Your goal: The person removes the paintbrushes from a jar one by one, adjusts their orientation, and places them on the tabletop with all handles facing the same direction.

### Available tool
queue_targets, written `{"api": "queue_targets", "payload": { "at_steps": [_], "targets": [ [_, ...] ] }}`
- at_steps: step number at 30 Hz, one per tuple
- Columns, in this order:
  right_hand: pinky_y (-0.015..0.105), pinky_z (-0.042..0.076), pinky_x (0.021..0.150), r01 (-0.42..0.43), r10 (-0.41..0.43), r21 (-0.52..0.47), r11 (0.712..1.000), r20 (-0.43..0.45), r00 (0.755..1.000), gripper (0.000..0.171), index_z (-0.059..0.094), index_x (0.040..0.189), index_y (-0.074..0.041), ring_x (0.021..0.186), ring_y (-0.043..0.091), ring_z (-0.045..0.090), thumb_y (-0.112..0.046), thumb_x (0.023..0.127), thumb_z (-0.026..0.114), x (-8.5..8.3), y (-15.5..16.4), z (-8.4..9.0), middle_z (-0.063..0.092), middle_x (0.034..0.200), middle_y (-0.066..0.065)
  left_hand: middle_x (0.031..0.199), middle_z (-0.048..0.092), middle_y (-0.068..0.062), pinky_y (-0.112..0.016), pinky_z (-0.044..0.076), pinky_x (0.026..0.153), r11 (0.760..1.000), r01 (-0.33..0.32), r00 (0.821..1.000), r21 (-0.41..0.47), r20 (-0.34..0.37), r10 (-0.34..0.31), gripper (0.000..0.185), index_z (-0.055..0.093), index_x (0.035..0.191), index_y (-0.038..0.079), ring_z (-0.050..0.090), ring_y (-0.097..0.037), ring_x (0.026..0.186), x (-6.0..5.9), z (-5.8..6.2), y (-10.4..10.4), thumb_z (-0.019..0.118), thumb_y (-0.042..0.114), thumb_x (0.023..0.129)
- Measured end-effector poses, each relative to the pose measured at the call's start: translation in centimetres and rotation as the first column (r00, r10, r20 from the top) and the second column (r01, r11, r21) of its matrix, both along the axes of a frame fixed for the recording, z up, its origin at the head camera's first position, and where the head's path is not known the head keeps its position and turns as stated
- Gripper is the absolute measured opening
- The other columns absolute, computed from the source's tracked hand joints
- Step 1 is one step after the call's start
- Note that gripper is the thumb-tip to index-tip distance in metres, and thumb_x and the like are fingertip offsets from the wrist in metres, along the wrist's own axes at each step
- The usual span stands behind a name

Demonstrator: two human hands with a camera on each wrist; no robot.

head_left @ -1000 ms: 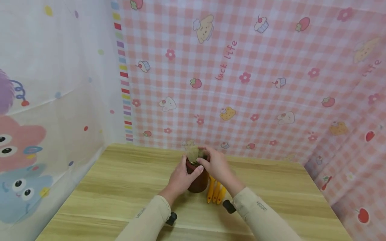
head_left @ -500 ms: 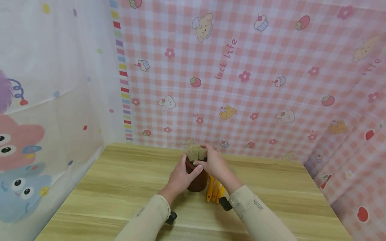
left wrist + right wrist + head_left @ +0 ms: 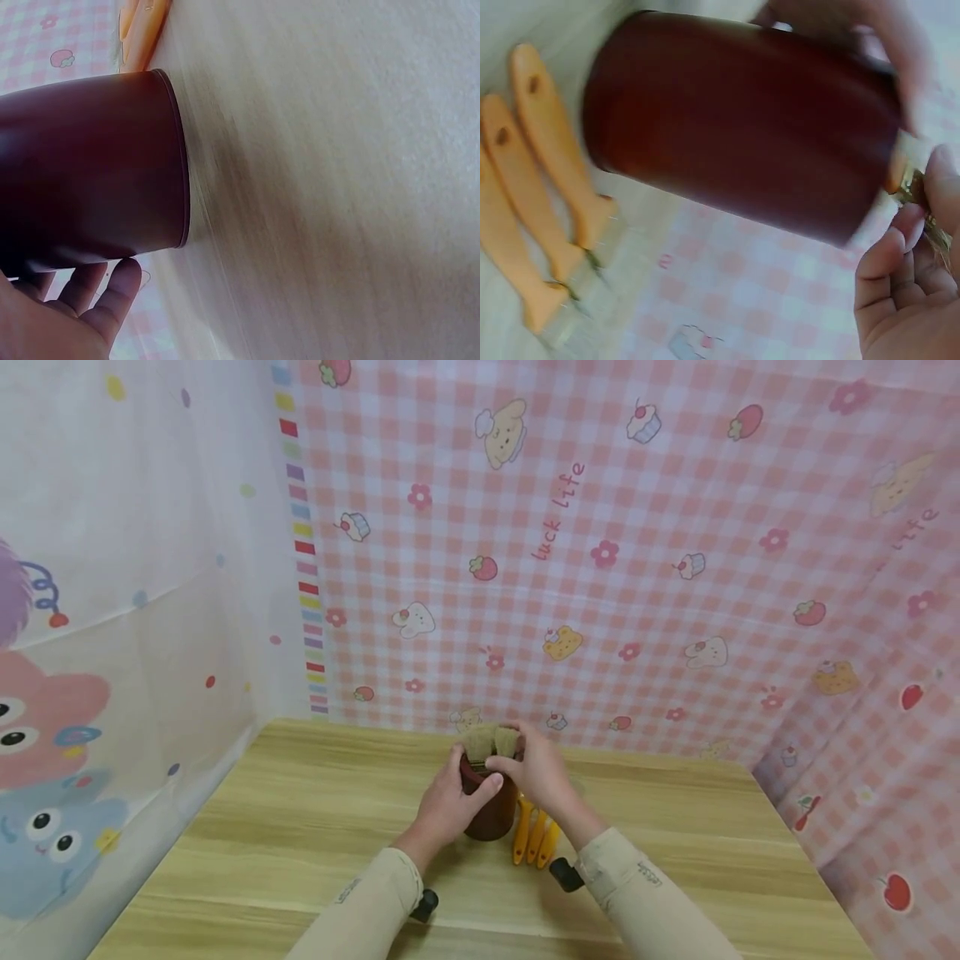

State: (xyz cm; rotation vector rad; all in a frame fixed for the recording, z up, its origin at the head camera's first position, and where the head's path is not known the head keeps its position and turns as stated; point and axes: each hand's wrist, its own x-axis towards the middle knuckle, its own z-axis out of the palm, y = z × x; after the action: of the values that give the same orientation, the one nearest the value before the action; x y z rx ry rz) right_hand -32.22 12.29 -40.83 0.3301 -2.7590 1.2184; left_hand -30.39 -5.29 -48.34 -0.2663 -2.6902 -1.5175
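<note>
A dark red-brown cup (image 3: 491, 810) stands upright on the wooden table (image 3: 300, 827). My left hand (image 3: 448, 797) grips its left side, thumb across the front; its fingers (image 3: 105, 292) curl under the cup (image 3: 90, 165) in the left wrist view. My right hand (image 3: 536, 768) pinches a brush (image 3: 506, 742) that stands bristles-up in the cup beside another tuft (image 3: 478, 742). In the right wrist view its fingers (image 3: 896, 300) hold the metal ferrule (image 3: 913, 184) at the rim of the cup (image 3: 742, 127).
Three orange-handled brushes (image 3: 535, 839) lie side by side on the table just right of the cup, also in the right wrist view as the brushes (image 3: 532, 202). Patterned cloth walls (image 3: 600, 568) close in the back, left and right of the table.
One bristle tuft showed above the cup before; now two stand side by side. My right hand has shifted slightly at the rim. The left hand and cup have stayed put.
</note>
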Motion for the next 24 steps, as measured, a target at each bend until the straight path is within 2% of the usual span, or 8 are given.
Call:
{"api": "queue_targets", "payload": {
  "at_steps": [4,7,10,14,17,19,21,24],
  "targets": [
    [0.033,0.056,0.066,0.022,-0.027,-0.188,0.982,-0.023,0.999,0.063,0.056,0.152,-0.019,0.077,0.02,0.068,-0.034,0.097,0.082,0.4,1.6,2.1,0.069,0.097,0.011,0.165,0.046,-0.023,-0.065,0.044,0.117,1.0,-0.011,1.0,0.007,-0.001,0.011,0.099,0.022,0.171,0.015,0.052,-0.044,0.146,0.0,-0.1,0.0,0.058,0.073,0.099],
    [0.031,0.059,0.07,0.075,-0.104,-0.285,0.956,-0.088,0.991,0.058,0.058,0.148,-0.018,0.079,0.018,0.071,-0.035,0.097,0.081,0.7,3.9,3.3,0.075,0.099,0.014,0.165,0.046,-0.022,-0.065,0.043,0.118,1.0,-0.012,1.0,0.016,-0.007,0.012,0.098,0.023,0.17,0.016,0.051,-0.044,0.147,0.1,-0.1,0.0,0.059,0.073,0.098],
    [0.027,0.061,0.072,0.128,-0.181,-0.356,0.926,-0.12,0.976,0.054,0.058,0.145,-0.013,0.08,0.017,0.073,-0.034,0.099,0.079,0.6,6.4,3.4,0.076,0.102,0.016,0.164,0.047,-0.021,-0.064,0.043,0.117,1.0,-0.02,1.0,0.015,-0.011,0.02,0.097,0.025,0.17,0.017,0.052,-0.044,0.146,0.1,-0.2,0.0,0.06,0.072,0.098],
    [0.022,0.061,0.071,0.202,-0.25,-0.403,0.893,-0.072,0.966,0.055,0.055,0.146,-0.006,0.078,0.013,0.071,-0.034,0.102,0.074,0.2,9.0,2.3,0.071,0.103,0.014,0.163,0.049,-0.02,-0.063,0.044,0.117,1.0,-0.029,0.999,0.01,-0.02,0.029,0.095,0.026,0.169,0.018,0.053,-0.043,0.146,0.1,-0.3,-0.1,0.061,0.071,0.098],
    [0.02,0.06,0.07,0.255,-0.298,-0.413,0.874,-0.041,0.954,0.058,0.052,0.149,-0.004,0.076,0.009,0.069,-0.034,0.104,0.072,0.0,10.5,1.4,0.069,0.105,0.013,0.163,0.049,-0.02,-0.063,0.044,0.117,1.0,-0.024,0.999,0.008,-0.021,0.024,0.094,0.027,0.169,0.019,0.053,-0.043,0.146,0.0,-0.4,0.0,0.06,0.071,0.098],
    [0.021,0.06,0.069,0.291,-0.324,-0.394,0.872,-0.02,0.946,0.061,0.05,0.152,-0.003,0.075,0.007,0.068,-0.035,0.104,0.071,0.0,11.5,1.0,0.068,0.106,0.013,0.164,0.048,-0.02,-0.063,0.043,0.117,1.0,-0.017,1.0,0.007,-0.018,0.017,0.095,0.026,0.169,0.019,0.052,-0.043,0.147,0.0,-0.4,0.0,0.06,0.072,0.098],
    [0.022,0.059,0.069,0.3,-0.311,-0.345,0.889,0.023,0.95,0.065,0.046,0.154,-0.002,0.075,0.008,0.067,-0.035,0.105,0.071,-0.1,12.5,0.5,0.069,0.105,0.012,0.166,0.046,-0.02,-0.064,0.043,0.118,1.0,-0.017,1.0,0.003,-0.012,0.017,0.097,0.024,0.17,0.018,0.051,-0.043,0.148,-0.1,-0.4,0.1,0.059,0.074,0.098],
    [0.025,0.059,0.068,0.281,-0.25,-0.215,0.935,0.159,0.955,0.078,0.038,0.161,0.001,0.073,0.011,0.066,-0.039,0.104,0.072,-0.2,14.0,-0.1,0.071,0.092,0.008,0.168,0.043,-0.02,-0.064,0.041,0.12,1.0,-0.023,1.0,-0.002,-0.004,0.023,0.1,0.022,0.171,0.018,0.049,-0.044,0.15,-0.1,-0.4,0.1,0.058,0.075,0.097]
  ]
}}
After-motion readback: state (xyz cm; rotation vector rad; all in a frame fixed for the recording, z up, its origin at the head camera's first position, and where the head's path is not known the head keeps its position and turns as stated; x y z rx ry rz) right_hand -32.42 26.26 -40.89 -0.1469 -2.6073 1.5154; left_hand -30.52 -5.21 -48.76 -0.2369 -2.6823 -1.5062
